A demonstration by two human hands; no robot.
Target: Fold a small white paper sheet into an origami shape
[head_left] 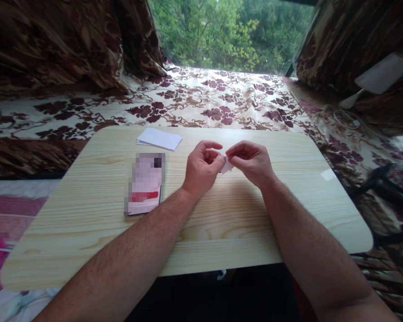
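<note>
A small piece of folded white paper (226, 167) is pinched between my two hands above the wooden table. My left hand (204, 166) grips its left side, with the index finger curled above the thumb. On the other side, my right hand (250, 162) holds the paper's upper edge between thumb and fingertips. The paper's exact folds are too small to make out. To the left of my hands lies a stack of white paper sheets (159, 139). Nearer to me, a blurred-out flat item with a red band (146, 183), perhaps a phone or a booklet, rests on the table.
The light wooden table (221, 232) has rounded corners. A small white scrap (327, 174) lies near its right edge. Beyond are a floral-covered ledge (218, 98), dark curtains (70, 40) and a window (215, 31). A white lamp (384, 74) stands at the right.
</note>
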